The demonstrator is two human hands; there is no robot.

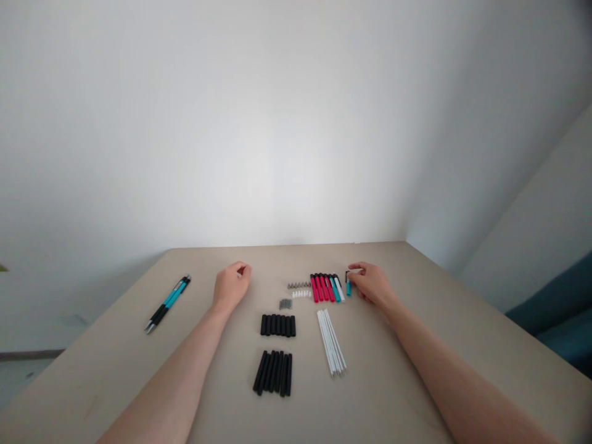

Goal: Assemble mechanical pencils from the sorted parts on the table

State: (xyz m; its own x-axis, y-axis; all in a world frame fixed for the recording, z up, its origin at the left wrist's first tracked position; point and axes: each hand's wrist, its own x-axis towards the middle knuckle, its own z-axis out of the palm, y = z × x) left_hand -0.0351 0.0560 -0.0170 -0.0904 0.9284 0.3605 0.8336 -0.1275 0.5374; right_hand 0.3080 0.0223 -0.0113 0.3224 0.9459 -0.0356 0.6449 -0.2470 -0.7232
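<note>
My right hand (pixel 370 285) rests on the beige table (pixel 416 290) with its fingers pinched on a teal pen barrel (pixel 348 287), just right of a row of red, teal and white pen barrels (pixel 326 287). My left hand (pixel 231 285) lies on the table left of the parts, fingers curled loosely, nothing visible in it. Between the hands lie small springs (pixel 298 285), white small pieces (pixel 301 294) and grey tips (pixel 285 304). Nearer me are short black grips (pixel 278 325), longer black tubes (pixel 274 373) and white refills (pixel 331 342).
Two or three finished teal-and-black pens (pixel 168 302) lie at the far left of the table. A white wall rises behind the table's far edge. A dark teal seat (pixel 555 320) stands to the right, beyond the table's right edge.
</note>
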